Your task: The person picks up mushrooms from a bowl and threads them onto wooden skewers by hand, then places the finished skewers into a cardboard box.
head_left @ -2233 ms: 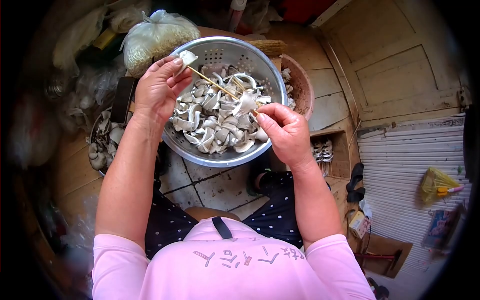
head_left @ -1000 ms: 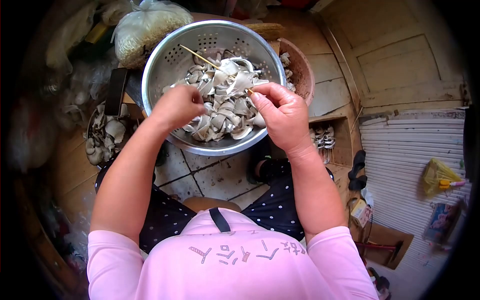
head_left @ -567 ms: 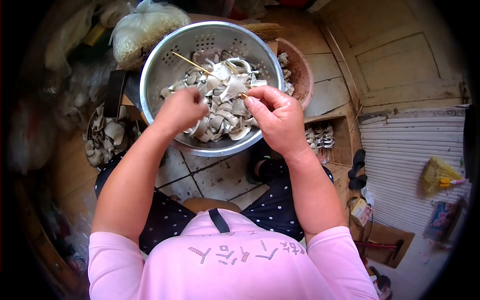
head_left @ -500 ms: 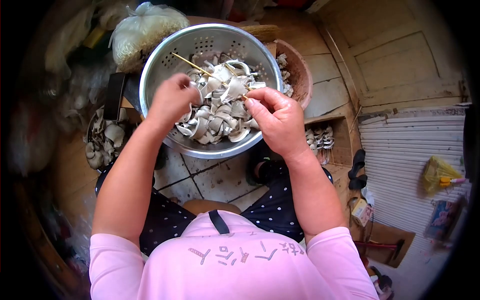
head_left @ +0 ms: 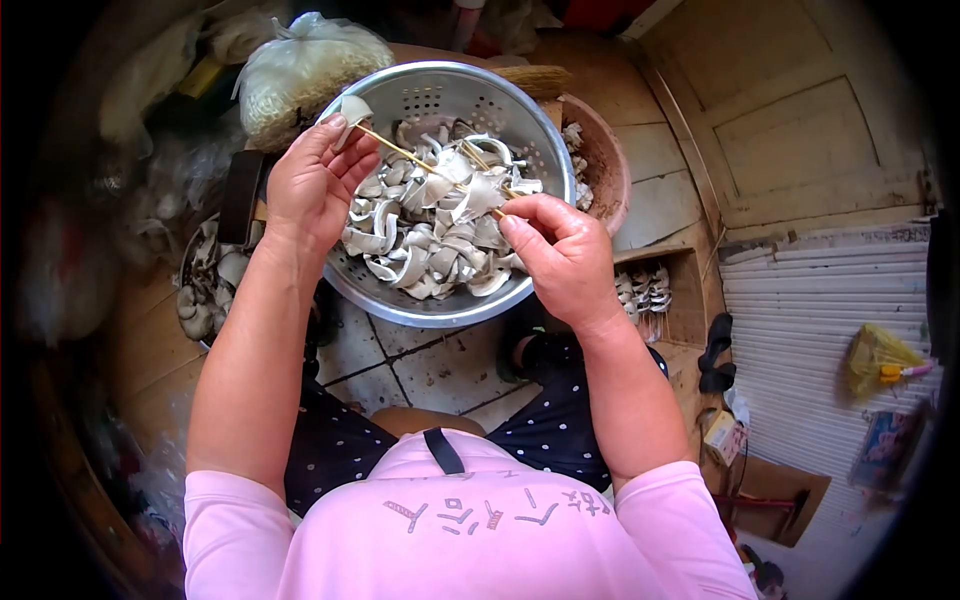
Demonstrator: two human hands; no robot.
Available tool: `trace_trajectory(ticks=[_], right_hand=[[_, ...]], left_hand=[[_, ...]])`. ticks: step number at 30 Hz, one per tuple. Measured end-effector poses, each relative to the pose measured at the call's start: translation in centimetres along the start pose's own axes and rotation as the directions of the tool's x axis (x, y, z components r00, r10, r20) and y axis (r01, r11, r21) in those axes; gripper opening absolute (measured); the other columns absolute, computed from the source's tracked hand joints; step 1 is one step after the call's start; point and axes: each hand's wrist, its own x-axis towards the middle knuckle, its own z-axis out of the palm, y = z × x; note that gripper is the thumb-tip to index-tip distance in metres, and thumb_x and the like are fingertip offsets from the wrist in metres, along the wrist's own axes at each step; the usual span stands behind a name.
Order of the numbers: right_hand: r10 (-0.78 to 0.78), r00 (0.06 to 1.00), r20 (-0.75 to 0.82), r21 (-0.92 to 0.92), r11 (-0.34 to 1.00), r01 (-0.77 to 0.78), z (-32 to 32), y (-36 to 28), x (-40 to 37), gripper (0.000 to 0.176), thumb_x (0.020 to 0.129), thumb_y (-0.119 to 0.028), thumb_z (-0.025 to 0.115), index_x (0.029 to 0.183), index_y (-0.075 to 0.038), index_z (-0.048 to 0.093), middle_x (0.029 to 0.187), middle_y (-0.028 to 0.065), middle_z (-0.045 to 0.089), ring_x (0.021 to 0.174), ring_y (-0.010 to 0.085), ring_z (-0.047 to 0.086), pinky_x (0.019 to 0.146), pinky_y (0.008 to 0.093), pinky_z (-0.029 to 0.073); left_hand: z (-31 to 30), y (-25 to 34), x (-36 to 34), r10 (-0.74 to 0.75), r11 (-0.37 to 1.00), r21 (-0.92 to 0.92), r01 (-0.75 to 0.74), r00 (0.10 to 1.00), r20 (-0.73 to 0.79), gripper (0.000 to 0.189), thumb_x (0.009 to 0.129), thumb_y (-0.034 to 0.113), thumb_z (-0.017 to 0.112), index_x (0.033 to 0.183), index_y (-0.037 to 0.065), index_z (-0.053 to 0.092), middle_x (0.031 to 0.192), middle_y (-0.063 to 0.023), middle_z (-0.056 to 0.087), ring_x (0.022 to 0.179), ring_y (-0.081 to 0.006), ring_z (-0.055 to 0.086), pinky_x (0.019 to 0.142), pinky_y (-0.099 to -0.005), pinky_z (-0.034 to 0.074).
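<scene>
My right hand [head_left: 562, 248] pinches a thin wooden skewer [head_left: 400, 151] near its lower end. A pale grey-white mushroom piece [head_left: 478, 197] is threaded on it close to those fingers. At the skewer's upper left tip, my left hand [head_left: 312, 190] pinches another mushroom piece [head_left: 354, 109] between thumb and finger, its other fingers loosely curled. Both hands are over a metal colander [head_left: 432, 319], which holds a heap of torn mushroom strips [head_left: 440, 250]. A second skewer [head_left: 474, 153] lies among the strips.
Behind the colander sits a knotted plastic bag [head_left: 310, 75]. A pink basin [head_left: 618, 165] stands to the right, with a wooden box [head_left: 690, 290] of skewered mushrooms nearer me. More mushrooms [head_left: 205, 290] lie left, beside a dark flat-sided object [head_left: 240, 197].
My left hand has moved up and left from over the heap to the skewer's tip, bringing a mushroom piece. My right hand keeps its hold; the whole view has shifted slightly.
</scene>
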Motion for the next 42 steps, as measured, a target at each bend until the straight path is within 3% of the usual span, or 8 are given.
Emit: trace_trajectory(ticks=[13,19,31,35,36,37,39,42], right_hand=[[-0.031,0.999,-0.027,-0.029,0.999,0.030,0.0,0.3,0.0,0.014,0.088,-0.008,0.065,0.097,0.001,0.069,0.076,0.0014,0.065,0.069,0.0064,0.055,0.063,0.0233,0.047],[-0.044,0.999,-0.024,0.020,0.999,0.045,0.8,0.7,0.0,0.013,0.089,-0.008,0.063,0.096,0.002,0.068,0.076,0.0017,0.064,0.069,0.0065,0.055,0.062,0.0236,0.046],[-0.028,0.993,-0.112,0.013,0.999,0.029,0.1,0.9,0.7,0.011,0.089,-0.009,0.065,0.095,0.000,0.069,0.071,-0.0022,0.062,0.064,0.0036,0.052,0.059,0.0218,0.045],[-0.025,0.993,-0.111,0.003,1.000,0.026,-0.2,0.9,0.7,0.011,0.089,-0.009,0.066,0.095,0.000,0.069,0.071,-0.0036,0.060,0.064,0.0031,0.050,0.058,0.0210,0.043],[-0.024,0.993,-0.112,0.003,1.000,0.025,-0.1,0.9,0.6,0.011,0.089,-0.009,0.066,0.095,0.000,0.069,0.071,-0.0036,0.060,0.064,0.0031,0.050,0.058,0.0210,0.043],[-0.019,0.996,-0.093,0.032,0.999,0.022,0.2,1.0,0.6,0.011,0.089,-0.009,0.065,0.095,0.000,0.069,0.071,-0.0032,0.060,0.065,0.0032,0.050,0.059,0.0210,0.043],[-0.014,0.997,-0.072,0.060,0.998,0.018,0.5,1.1,0.4,0.011,0.089,-0.009,0.065,0.094,0.000,0.069,0.072,-0.0028,0.060,0.065,0.0034,0.050,0.059,0.0210,0.043],[-0.032,0.998,-0.057,0.048,0.998,0.035,0.6,0.9,0.3,0.011,0.089,-0.008,0.065,0.095,0.000,0.069,0.073,-0.0021,0.060,0.066,0.0038,0.050,0.059,0.0212,0.043]], left_hand=[[1.1,0.2,-1.2,-0.001,0.993,0.119,-0.003,1.000,0.029,0.026,0.093,0.016,0.064,0.110,-0.003,0.060,0.095,-0.0124,0.069,0.087,-0.0192,0.069,0.076,-0.0306,0.058],[1.9,-2.0,-2.8,-0.238,0.938,0.286,0.195,0.963,0.124,0.024,0.091,0.020,0.068,0.104,0.001,0.061,0.092,-0.0086,0.068,0.084,-0.0159,0.068,0.075,-0.0300,0.059],[2.2,-1.3,-2.2,-0.175,0.941,0.300,0.155,0.984,0.040,0.033,0.090,0.026,0.064,0.112,0.002,0.058,0.098,-0.0098,0.065,0.080,-0.0160,0.066,0.071,-0.0291,0.057],[0.5,-1.7,-1.2,-0.138,0.650,0.759,0.031,0.987,0.078,0.028,0.085,0.025,0.068,0.102,0.003,0.066,0.088,-0.0077,0.067,0.079,-0.0180,0.066,0.069,-0.0317,0.054],[0.1,-2.5,-1.2,-0.181,0.312,0.945,-0.094,0.971,0.156,0.027,0.084,0.026,0.068,0.097,0.002,0.068,0.085,-0.0101,0.068,0.079,-0.0205,0.067,0.071,-0.0338,0.054],[0.0,-3.0,-1.5,-0.251,-0.068,0.970,-0.233,0.945,0.209,0.026,0.083,0.026,0.068,0.091,0.002,0.071,0.082,-0.0126,0.069,0.080,-0.0230,0.068,0.072,-0.0358,0.054],[0.3,-4.7,-2.6,-0.327,-0.419,0.873,-0.248,0.939,0.110,0.029,0.078,0.026,0.068,0.089,0.000,0.072,0.093,-0.0198,0.071,0.089,-0.0329,0.069,0.080,-0.0394,0.055],[0.2,-6.1,-3.6,-0.365,-0.525,0.811,-0.256,0.929,0.057,0.026,0.076,0.023,0.066,0.091,0.003,0.073,0.093,-0.0168,0.072,0.089,-0.0331,0.070,0.078,-0.0404,0.056]])
